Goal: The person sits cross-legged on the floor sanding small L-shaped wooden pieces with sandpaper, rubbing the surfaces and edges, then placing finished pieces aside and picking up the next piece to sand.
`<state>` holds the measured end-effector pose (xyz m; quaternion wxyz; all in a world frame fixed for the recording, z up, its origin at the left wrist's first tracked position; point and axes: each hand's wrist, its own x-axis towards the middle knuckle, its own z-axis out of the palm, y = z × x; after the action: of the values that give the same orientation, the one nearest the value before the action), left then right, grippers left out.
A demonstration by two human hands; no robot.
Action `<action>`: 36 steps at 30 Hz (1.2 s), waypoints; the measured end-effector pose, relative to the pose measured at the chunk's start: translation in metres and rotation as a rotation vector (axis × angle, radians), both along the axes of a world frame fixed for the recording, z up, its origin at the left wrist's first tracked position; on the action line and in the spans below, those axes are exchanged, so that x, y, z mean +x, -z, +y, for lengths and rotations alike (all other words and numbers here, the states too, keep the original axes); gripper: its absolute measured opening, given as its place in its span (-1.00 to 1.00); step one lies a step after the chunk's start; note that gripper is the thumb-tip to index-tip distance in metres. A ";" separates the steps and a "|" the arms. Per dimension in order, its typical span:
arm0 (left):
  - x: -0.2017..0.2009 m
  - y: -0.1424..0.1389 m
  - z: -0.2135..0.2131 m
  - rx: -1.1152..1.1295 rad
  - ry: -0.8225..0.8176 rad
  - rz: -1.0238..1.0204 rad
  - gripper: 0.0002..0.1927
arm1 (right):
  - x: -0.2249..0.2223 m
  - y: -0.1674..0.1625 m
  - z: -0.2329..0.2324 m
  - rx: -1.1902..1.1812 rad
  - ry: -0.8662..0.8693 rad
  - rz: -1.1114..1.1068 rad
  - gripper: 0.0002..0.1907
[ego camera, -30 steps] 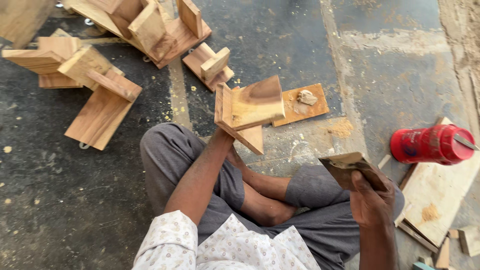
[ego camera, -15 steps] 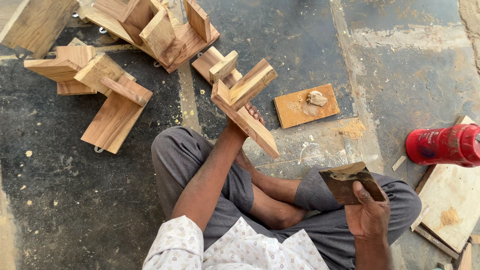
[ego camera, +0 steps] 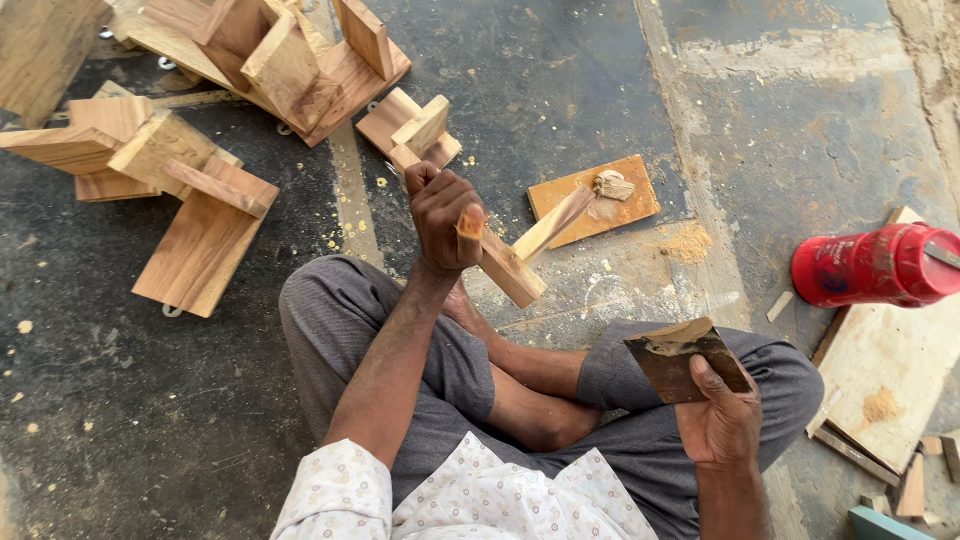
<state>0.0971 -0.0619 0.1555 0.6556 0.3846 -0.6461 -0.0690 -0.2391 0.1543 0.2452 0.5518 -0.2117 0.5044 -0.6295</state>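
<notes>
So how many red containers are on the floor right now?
1: a red container lies on its side at the right, beside a wooden board. More could sit outside the frame.

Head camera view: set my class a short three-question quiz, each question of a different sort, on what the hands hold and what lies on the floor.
1. True or false: the left hand grips a wooden bracket piece.
2. What does the right hand hold? A) flat scraper blade B) hammer C) brush
3. Fill in: the red container lies on its ____ beside a wooden board.

Key:
1. True
2. A
3. side
</notes>
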 end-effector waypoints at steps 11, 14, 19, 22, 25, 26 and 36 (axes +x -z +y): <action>-0.019 -0.018 0.017 -0.086 0.030 -0.147 -0.49 | -0.008 0.005 0.008 0.021 0.037 -0.041 -0.62; -0.017 -0.007 0.011 0.033 -0.023 -0.059 -0.48 | -0.012 0.010 0.000 0.066 0.104 -0.083 -0.62; 0.007 -0.010 0.000 0.098 -0.060 0.362 -0.40 | -0.010 0.039 -0.049 0.065 0.146 -0.221 -0.52; 0.023 -0.010 0.000 0.221 -0.032 0.539 -0.43 | -0.009 0.074 -0.086 0.210 0.246 -0.241 -0.59; 0.035 0.000 0.000 0.295 0.054 0.705 -0.50 | -0.017 0.107 -0.117 0.170 0.209 -0.226 -0.60; 0.040 0.005 0.003 0.245 0.018 0.573 -0.47 | -0.022 0.114 -0.124 0.175 0.212 -0.162 -0.60; 0.042 0.018 0.015 0.236 0.000 0.433 -0.43 | -0.060 0.122 -0.197 0.259 -0.104 1.207 -0.70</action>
<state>0.1388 -0.0472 0.1370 0.7295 0.4345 -0.4781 -0.2248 -0.2996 -0.0427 0.1237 0.2205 -0.4861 0.7888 -0.3049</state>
